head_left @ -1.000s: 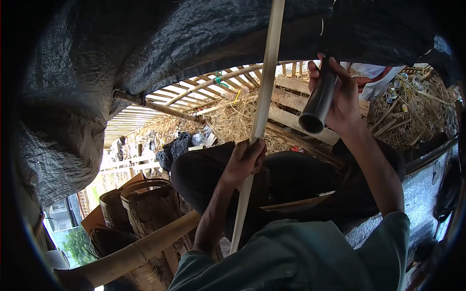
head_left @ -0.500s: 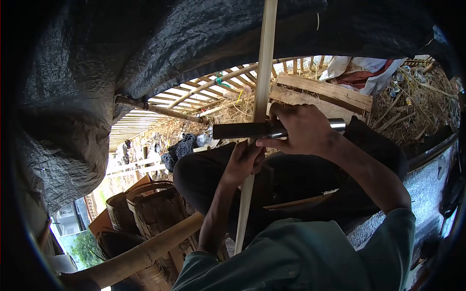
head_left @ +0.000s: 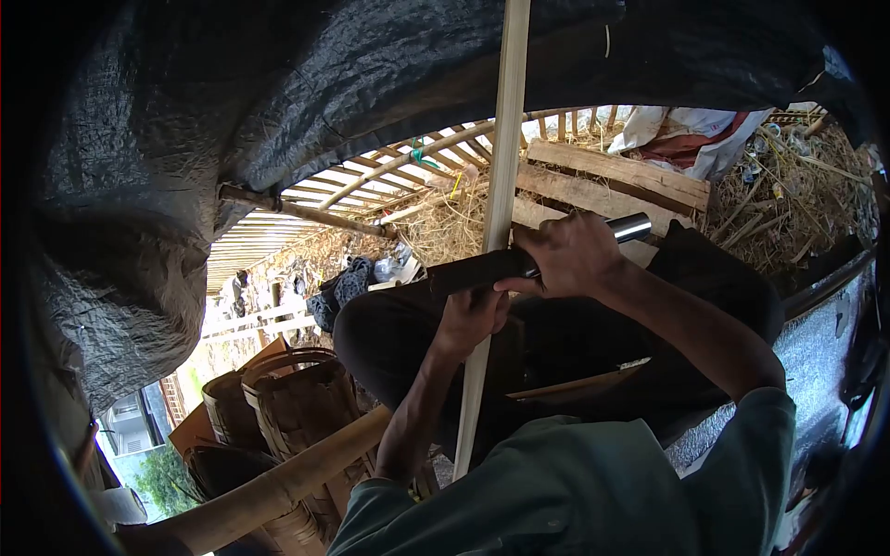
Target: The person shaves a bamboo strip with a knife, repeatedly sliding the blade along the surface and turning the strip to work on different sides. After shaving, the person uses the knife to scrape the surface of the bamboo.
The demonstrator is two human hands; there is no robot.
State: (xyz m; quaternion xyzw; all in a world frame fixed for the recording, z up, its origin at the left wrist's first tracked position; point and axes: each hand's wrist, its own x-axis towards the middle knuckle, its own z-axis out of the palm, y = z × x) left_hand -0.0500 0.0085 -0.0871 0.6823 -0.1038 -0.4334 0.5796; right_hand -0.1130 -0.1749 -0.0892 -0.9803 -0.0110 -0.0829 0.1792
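A long pale bamboo strip [head_left: 508, 120] runs from the top of the view down between my arms to my lap. My left hand [head_left: 473, 320] is closed around it, just below a knife-like tool with a broad dark blade [head_left: 464, 272] and a shiny round metal handle [head_left: 630, 228]. My right hand [head_left: 573, 255] grips this tool where blade and handle meet, its thumb near my left fingers. The blade lies across the strip at a slant, handle end higher. Exactly how its edge meets the strip is hidden by my hands.
Woven baskets [head_left: 301, 389] and a thick bamboo pole [head_left: 278, 486] are at lower left. Wooden planks [head_left: 621, 176], straw and a white sack [head_left: 695, 139] lie ahead. Black plastic sheeting [head_left: 324, 83] hangs above a slatted bamboo fence [head_left: 371, 181].
The tool has tilted, its blade end dropping towards me and its handle end rising slightly. My right hand has moved a little down with it; my left hand still holds the strip.
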